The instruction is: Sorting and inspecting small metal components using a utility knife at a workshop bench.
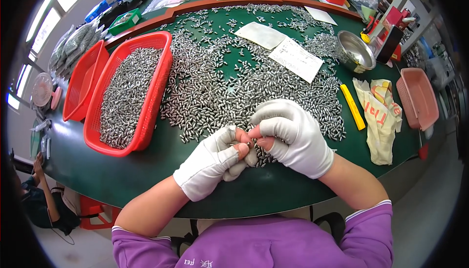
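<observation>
My left hand (207, 163) and my right hand (295, 138) meet low over the near edge of a pile of small shiny metal pieces (210, 92). Both wear white gloves that leave the thumb and index fingertips bare. The left thumb and index finger pinch a small metal piece (250, 144), mostly hidden by the fingers. Close against it, the right thumb and index finger are also drawn together; what lies between them is too small to make out. The pieces are oval and silver, spread loosely over the green table (146, 180).
On the left stand a red basket (163, 72) full of the same pieces and another red basket (78, 84). Paper slips (295, 58) lie on the pile. To the right are a metal bowl (355, 53), a yellow bar (352, 106), a cloth glove (380, 131) and a pink basket (419, 97).
</observation>
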A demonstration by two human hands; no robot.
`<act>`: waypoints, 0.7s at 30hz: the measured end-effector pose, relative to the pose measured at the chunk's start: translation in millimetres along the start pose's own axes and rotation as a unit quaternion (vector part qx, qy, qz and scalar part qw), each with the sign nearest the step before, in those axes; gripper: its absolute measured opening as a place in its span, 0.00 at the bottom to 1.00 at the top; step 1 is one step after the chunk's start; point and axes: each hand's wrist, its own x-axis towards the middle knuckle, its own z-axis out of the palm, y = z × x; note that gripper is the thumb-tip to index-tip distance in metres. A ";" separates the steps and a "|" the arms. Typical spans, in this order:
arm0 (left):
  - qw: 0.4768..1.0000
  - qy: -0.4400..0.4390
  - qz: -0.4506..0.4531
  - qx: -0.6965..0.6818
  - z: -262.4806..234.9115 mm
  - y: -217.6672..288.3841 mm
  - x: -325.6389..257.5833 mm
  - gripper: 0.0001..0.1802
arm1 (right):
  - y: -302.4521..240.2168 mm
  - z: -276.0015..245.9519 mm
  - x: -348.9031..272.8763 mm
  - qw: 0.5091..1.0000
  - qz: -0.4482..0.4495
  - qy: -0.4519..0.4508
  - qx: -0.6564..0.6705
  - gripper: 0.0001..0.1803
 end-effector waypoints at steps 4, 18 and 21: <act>1.000 -0.001 0.007 -0.004 1.4 0.9 0.4 0.11 | 1.3 -2.9 4.2 0.998 -0.052 -0.006 -0.031 0.11; 0.998 -0.002 0.059 -0.029 -0.6 -2.2 1.1 0.12 | 10.3 -9.1 1.9 0.972 0.003 0.056 -0.228 0.08; 0.997 0.002 0.069 -0.029 1.4 -2.8 2.6 0.14 | 13.1 -11.8 -0.8 0.969 0.045 0.009 -0.241 0.06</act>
